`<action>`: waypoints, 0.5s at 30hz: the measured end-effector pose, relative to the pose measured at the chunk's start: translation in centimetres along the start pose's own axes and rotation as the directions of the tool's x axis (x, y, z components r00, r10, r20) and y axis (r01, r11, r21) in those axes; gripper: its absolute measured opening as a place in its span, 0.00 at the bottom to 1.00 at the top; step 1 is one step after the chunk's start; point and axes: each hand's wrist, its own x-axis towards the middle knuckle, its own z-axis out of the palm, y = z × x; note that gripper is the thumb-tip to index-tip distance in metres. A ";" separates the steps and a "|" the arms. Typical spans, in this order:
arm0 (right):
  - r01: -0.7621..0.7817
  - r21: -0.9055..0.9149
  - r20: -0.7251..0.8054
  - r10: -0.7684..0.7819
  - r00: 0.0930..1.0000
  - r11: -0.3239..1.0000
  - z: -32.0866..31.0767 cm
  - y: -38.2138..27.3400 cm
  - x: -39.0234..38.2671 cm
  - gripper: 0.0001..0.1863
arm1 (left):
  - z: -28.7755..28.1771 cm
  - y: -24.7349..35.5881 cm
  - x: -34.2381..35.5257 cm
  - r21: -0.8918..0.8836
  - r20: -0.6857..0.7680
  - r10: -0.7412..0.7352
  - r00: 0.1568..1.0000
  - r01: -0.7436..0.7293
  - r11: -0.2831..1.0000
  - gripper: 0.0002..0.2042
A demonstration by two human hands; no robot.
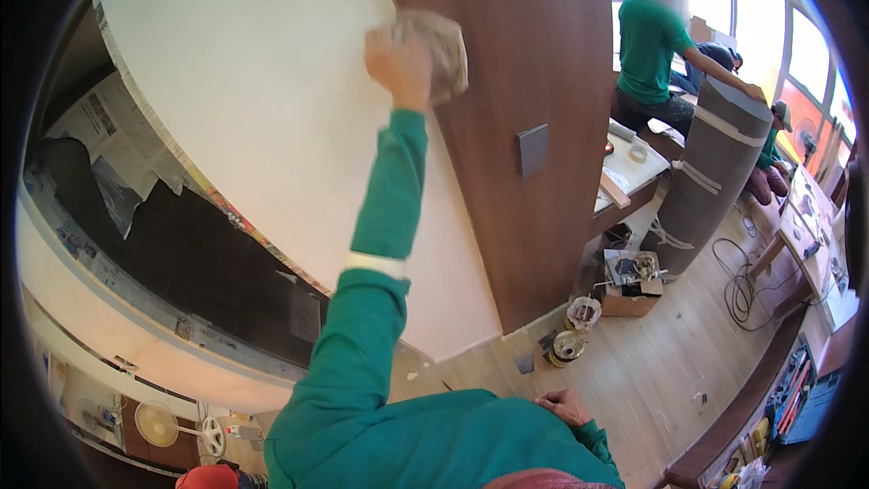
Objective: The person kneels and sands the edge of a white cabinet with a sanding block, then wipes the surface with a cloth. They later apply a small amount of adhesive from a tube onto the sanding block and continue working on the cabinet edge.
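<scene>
My left hand point(398, 68) is raised in front of me, its fingers closed on a tan rag point(444, 56) that is smeared by motion. The rag is where the white wall point(244, 81) meets a dark brown wood panel point(507, 81), overlapping both. Low on the right, my right hand point(566, 406) is beside my body with its fingers curled in. Whatever it may hold is hidden.
On the panel is a grey switch plate point(532, 150). By its foot stand an open can point(567, 348) and a cardboard box point(631, 297) of tools. A thick grey roll point(711, 172) leans at the right, held by a person in green point(647, 54). A cable point(738, 285) lies coiled on the floor.
</scene>
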 end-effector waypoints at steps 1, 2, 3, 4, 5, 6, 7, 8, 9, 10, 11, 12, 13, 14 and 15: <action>0.010 -0.020 0.011 -0.010 1.000 1.000 -0.1 0.2 0.0 0.25 | 1.0 1.1 3.4 0.029 0.026 0.019 0.999 -0.020 0.999 0.09; 0.013 -0.091 0.040 -0.010 0.999 0.996 -0.4 -0.1 0.1 0.25 | 1.3 1.8 6.6 0.062 0.048 0.049 0.998 -0.052 0.997 0.10; 0.023 -0.159 0.068 -0.013 0.998 0.987 -0.6 -0.6 0.1 0.26 | 1.3 1.8 8.6 0.084 0.089 0.024 0.996 -0.031 0.996 0.11; 0.037 -0.219 0.088 -0.017 0.996 0.975 -0.7 -1.1 0.2 0.26 | 1.5 2.2 10.5 0.099 0.130 0.002 0.991 -0.015 0.995 0.12; 0.078 -0.242 0.082 -0.060 0.995 0.967 -0.8 -1.4 0.2 0.26 | 1.9 2.7 11.8 0.112 0.173 -0.025 0.985 0.005 0.994 0.13; 0.119 -0.264 0.077 -0.103 0.992 0.957 -0.8 -1.7 0.2 0.27 | 1.9 2.8 11.2 0.105 0.165 -0.020 0.986 0.003 0.994 0.14; 0.151 -0.295 0.066 -0.138 0.988 0.943 -1.2 -1.9 0.0 0.28 | 1.5 2.2 8.9 0.097 0.152 -0.026 0.988 0.011 0.995 0.16; 0.171 -0.298 0.088 -0.152 0.984 0.939 -1.7 -2.3 -0.5 0.28 | 0.8 0.9 5.9 0.107 0.206 -0.108 0.973 0.087 0.990 0.17; 0.199 -0.299 0.109 -0.174 0.979 0.933 -2.3 -3.1 -0.6 0.28 | 0.3 0.1 2.1 0.108 0.083 -0.072 0.994 0.063 0.992 0.16; 0.233 -0.299 0.136 -0.201 0.970 0.925 -2.5 -3.8 -0.9 0.28 | -0.6 -1.3 -1.0 0.075 0.087 -0.042 0.995 0.036 0.997 0.14; 0.271 -0.284 0.143 -0.239 0.960 0.920 -2.8 -4.2 -1.4 0.28 | -1.6 -1.4 -3.2 -0.039 0.092 -0.083 0.992 0.087 0.995 0.13; 0.319 -0.269 0.151 -0.288 0.946 0.909 -3.0 -4.8 -1.7 0.28 | -2.0 -1.1 -3.3 -0.155 0.098 -0.111 0.989 0.126 0.980 0.13; 0.362 -0.259 0.154 -0.331 0.931 0.896 -3.3 -5.2 -1.7 0.27 | -1.4 -0.8 -1.7 -0.133 0.086 -0.092 0.992 0.103 0.986 0.13; 0.376 -0.277 0.154 -0.345 0.926 0.884 -3.3 -5.0 -1.7 0.27 | -0.6 -0.8 -0.1 -0.103 0.075 -0.079 0.994 0.087 0.991 0.13; 0.391 -0.296 0.153 -0.360 0.920 0.872 -3.2 -4.6 -1.6 0.26 | 0.2 -0.6 1.8 -0.074 0.064 -0.065 0.996 0.070 0.995 0.14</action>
